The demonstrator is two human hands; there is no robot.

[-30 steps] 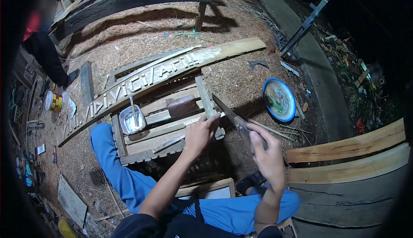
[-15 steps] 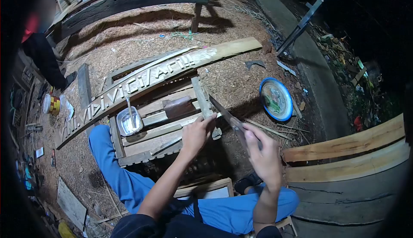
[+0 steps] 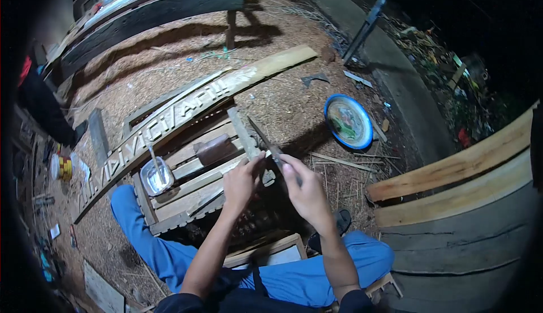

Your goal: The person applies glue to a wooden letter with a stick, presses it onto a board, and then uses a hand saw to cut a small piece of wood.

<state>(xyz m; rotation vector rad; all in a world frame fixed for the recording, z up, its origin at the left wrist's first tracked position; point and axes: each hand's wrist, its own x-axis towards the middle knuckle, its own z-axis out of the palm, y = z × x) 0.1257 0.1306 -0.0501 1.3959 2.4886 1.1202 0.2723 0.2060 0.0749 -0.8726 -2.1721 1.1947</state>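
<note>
My left hand (image 3: 242, 184) presses a thin wood strip down at the right end of the slatted wooden crate (image 3: 244, 132). Just right of it, my right hand (image 3: 305, 187) grips a saw, its dark blade (image 3: 262, 136) slanting up and left beside the crate's end board. The blade's contact with the strip is hidden by my fingers. On the slats lie a brown block (image 3: 215, 149) and a clear tub (image 3: 156, 176) with a brush in it. A long board with raised letters (image 3: 169, 121) rests across the crate's far side.
A blue-rimmed basin (image 3: 348, 121) sits on the sawdust at the right. Long planks (image 3: 452, 166) lie at the lower right. A dark bench (image 3: 153, 23) stands at the back. At the left edge is a person in dark trousers (image 3: 45, 106), near a yellow-and-red bucket (image 3: 61, 167).
My right hand has moved forward and left with the saw, closer to my left hand. The view has shifted, so the crate and basin appear further left.
</note>
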